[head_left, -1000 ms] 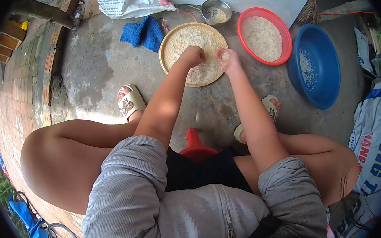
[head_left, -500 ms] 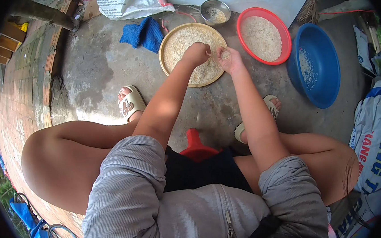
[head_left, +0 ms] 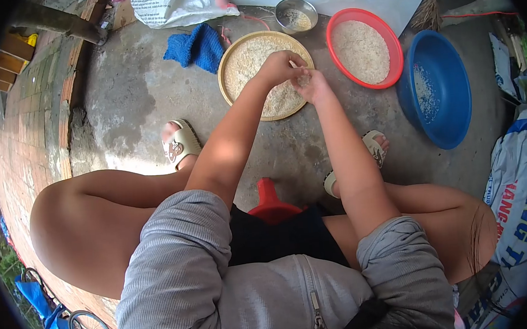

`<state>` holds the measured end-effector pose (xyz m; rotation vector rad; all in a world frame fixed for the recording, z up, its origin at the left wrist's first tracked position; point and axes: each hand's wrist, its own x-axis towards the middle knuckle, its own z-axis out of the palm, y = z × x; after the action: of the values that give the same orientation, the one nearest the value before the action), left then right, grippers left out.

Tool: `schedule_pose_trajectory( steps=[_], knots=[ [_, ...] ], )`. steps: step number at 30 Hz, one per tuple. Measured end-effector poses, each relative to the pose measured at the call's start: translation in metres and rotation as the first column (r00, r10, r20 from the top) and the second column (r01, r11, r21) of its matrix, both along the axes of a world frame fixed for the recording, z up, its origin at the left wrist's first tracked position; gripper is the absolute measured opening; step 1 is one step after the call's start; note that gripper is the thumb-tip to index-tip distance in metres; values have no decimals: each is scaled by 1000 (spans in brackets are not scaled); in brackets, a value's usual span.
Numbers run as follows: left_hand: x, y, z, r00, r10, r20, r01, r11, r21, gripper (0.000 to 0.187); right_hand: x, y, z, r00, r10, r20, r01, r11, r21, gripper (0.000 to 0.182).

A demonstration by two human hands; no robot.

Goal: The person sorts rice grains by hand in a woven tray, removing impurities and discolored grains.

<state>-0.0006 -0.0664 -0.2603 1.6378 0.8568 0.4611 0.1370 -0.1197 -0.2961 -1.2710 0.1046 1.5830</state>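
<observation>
A round woven tray (head_left: 228, 93) of pale rice grains (head_left: 249, 60) lies on the floor ahead. Over its right half, my left hand (head_left: 282, 68) reaches across with thumb and fingers drawn into a pinch; whatever is between the tips is too small to name. My right hand (head_left: 313, 86) is turned palm up at the tray's right rim, fingers curled into a cup around a few rice grains. The fingertips of both hands meet or nearly meet.
Right of the tray stand a red basin (head_left: 334, 60) of rice and a blue basin (head_left: 449, 88) with scattered grains. A metal bowl (head_left: 288, 6) sits behind, a blue cloth (head_left: 195, 46) to the left. Printed sacks (head_left: 525, 187) lie far right; a red stool (head_left: 268, 195) is beneath me.
My left hand has moved slightly right and up, its fingers now over the right hand's fingertips. My right hand has shifted a little left and down. The containers stay in place.
</observation>
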Motion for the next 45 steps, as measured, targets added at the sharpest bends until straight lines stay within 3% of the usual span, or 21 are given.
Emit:
schedule_pose_trajectory(
  steps=[2,8,10,14,16,17,19,20,22,24,28,30,31,32,34,35,36,39,42,44,45],
  knots=[
    [1,1,9,957,226,-181,-124,886,447,19,2,3,-1,951,-116,-285,123,992,6,27],
    [6,-17,-33,904,279,-325,-55,829,557,30,30,11,-19,984,-121,-128,126,991,33,23],
    [7,-37,-42,884,364,-293,-87,744,662,32,31,12,-19,980,-172,-102,175,984,28,23],
    [7,-37,-60,875,321,-363,-42,797,603,27,29,12,-18,971,-236,-43,236,972,-13,25],
    [7,-26,-58,877,328,-350,-167,893,418,17,24,13,-9,982,-184,-39,182,982,-38,24],
    [8,-21,-57,878,330,-348,-169,892,420,17,21,14,-5,991,-132,-38,129,989,-68,24],
    [9,-11,-34,908,368,-198,-357,930,90,7,18,17,-7,996,-82,-43,80,995,-57,24],
    [10,-7,-25,907,372,-198,-361,928,89,7,18,19,-8,998,-34,-51,32,998,-47,24],
    [13,6,-21,964,267,-17,-267,961,-76,6,19,25,-6,991,-83,-103,78,995,-57,25],
    [15,13,-13,972,231,33,-228,971,-68,7,18,30,-5,978,-140,-156,130,989,-72,27],
    [25,19,25,973,220,64,-218,975,-42,11,5,31,20,994,-85,-66,90,994,68,26],
    [28,16,34,980,89,-178,-42,966,254,16,-2,34,27,998,-48,-44,53,989,136,25],
    [29,17,33,970,144,-194,-61,924,378,18,-3,41,23,993,-77,-94,88,990,112,24],
    [27,19,32,969,154,-194,-71,923,377,18,-2,45,19,984,-105,-142,118,989,85,23],
    [22,28,26,940,341,-25,-313,887,339,17,-1,51,16,995,-76,-63,82,991,102,24],
    [14,35,23,926,376,-13,-362,900,244,17,2,60,16,978,-133,-158,138,990,26,25],
    [5,41,22,919,394,-13,-379,892,244,17,6,71,11,950,-192,-247,184,981,-56,25],
    [-28,53,19,818,562,-121,-496,797,345,22,12,111,20,930,-275,-243,291,956,30,29],
    [-56,63,-2,725,666,-172,-596,733,327,22,-1,133,90,953,-213,-215,249,956,157,41],
    [-73,61,-14,691,683,-237,-599,725,339,21,-7,139,111,997,-68,48,66,997,49,48],
    [-78,60,-20,651,700,-293,-608,712,351,21,-2,144,95,985,-28,168,14,996,87,49]
  ],
)
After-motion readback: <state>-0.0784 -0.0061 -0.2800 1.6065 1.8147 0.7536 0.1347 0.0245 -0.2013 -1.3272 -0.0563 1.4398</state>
